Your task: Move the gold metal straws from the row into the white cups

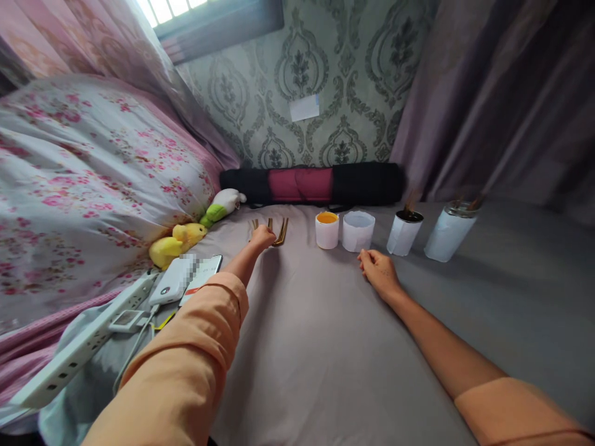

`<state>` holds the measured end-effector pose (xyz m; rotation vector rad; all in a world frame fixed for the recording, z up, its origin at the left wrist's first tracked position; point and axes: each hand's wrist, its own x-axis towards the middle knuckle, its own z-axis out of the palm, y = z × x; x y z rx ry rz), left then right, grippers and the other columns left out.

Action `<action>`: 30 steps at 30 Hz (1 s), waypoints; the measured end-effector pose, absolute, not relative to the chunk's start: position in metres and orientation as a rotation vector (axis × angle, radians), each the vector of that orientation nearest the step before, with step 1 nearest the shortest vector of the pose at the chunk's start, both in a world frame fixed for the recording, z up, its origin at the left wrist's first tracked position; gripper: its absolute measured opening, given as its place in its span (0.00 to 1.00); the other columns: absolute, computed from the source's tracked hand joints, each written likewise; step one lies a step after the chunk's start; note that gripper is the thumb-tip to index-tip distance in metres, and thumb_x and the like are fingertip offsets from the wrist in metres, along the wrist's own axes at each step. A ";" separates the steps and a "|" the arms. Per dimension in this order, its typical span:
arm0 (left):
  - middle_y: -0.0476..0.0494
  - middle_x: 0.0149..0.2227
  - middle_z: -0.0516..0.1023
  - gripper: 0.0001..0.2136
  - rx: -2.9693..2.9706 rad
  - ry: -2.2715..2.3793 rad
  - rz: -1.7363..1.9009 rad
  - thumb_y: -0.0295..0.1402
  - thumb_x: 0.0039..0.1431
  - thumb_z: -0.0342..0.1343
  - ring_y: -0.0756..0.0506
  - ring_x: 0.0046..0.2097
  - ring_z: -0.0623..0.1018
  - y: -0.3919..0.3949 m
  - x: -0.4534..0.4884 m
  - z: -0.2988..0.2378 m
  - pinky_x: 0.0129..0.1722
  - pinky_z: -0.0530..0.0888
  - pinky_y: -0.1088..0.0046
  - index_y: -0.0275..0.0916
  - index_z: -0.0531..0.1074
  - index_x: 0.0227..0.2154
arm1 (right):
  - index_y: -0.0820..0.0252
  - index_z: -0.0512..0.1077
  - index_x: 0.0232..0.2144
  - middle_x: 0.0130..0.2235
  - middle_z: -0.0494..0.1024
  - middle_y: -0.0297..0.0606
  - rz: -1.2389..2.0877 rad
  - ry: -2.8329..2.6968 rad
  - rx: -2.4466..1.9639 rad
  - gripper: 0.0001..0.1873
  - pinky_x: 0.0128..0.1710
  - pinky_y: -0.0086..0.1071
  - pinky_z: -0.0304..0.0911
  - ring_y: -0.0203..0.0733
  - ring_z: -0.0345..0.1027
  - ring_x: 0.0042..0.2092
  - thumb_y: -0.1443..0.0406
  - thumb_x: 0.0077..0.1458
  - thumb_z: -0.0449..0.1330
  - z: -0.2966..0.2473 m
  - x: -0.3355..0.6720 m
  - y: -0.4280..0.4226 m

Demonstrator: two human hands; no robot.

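Several gold-coloured bent straws (282, 231) lie on the grey sheet, left of the containers. Over them is my left hand (263, 236), its fingers closed around what looks like a bent gold straw and covering part of the group. My right hand (380, 274) rests on the sheet with its fingers curled in and nothing visible in them. Just beyond its fingertips stands a wide white-wrapped cup (358, 233). To that cup's left is a smaller white-wrapped cup (327, 233) with an orange inside.
A white-wrapped can (404, 235) and a white-wrapped glass jar (450, 235), both with thin brown items, stand at right. A black and maroon roll (301, 185) lies along the wall. Plush toys (178, 243), a power bank (173, 280) and a power strip (83, 347) are left.
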<state>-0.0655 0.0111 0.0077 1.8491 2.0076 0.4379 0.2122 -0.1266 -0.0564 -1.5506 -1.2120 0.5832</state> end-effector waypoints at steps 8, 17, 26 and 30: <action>0.42 0.25 0.75 0.09 1.957 2.003 0.399 0.28 0.42 0.55 0.46 0.30 0.75 0.019 -0.059 0.003 0.32 0.69 0.77 0.35 0.75 0.28 | 0.62 0.67 0.25 0.20 0.67 0.34 0.582 -1.211 -1.558 0.20 0.17 0.26 0.52 0.32 0.59 0.18 0.53 0.51 0.47 -0.055 0.212 -0.127; 0.40 0.26 0.76 0.08 2.002 2.013 0.365 0.28 0.40 0.56 0.45 0.31 0.75 0.029 -0.056 -0.004 0.31 0.69 0.77 0.35 0.76 0.26 | 0.62 0.68 0.25 0.20 0.68 0.34 0.591 -1.209 -1.543 0.21 0.17 0.26 0.52 0.32 0.59 0.18 0.51 0.51 0.47 -0.058 0.213 -0.126; 0.39 0.25 0.75 0.08 2.008 2.050 0.310 0.28 0.39 0.56 0.43 0.33 0.75 0.035 -0.057 -0.008 0.32 0.69 0.76 0.35 0.75 0.27 | 0.62 0.69 0.26 0.20 0.69 0.35 0.538 -1.245 -1.554 0.23 0.18 0.26 0.52 0.33 0.59 0.19 0.50 0.52 0.46 -0.063 0.216 -0.122; 0.38 0.25 0.75 0.08 2.015 2.057 0.290 0.28 0.39 0.55 0.41 0.35 0.75 0.034 -0.056 -0.007 0.34 0.69 0.74 0.35 0.75 0.26 | 0.62 0.69 0.26 0.20 0.68 0.35 0.536 -1.244 -1.559 0.23 0.18 0.26 0.51 0.32 0.59 0.19 0.50 0.52 0.46 -0.063 0.216 -0.122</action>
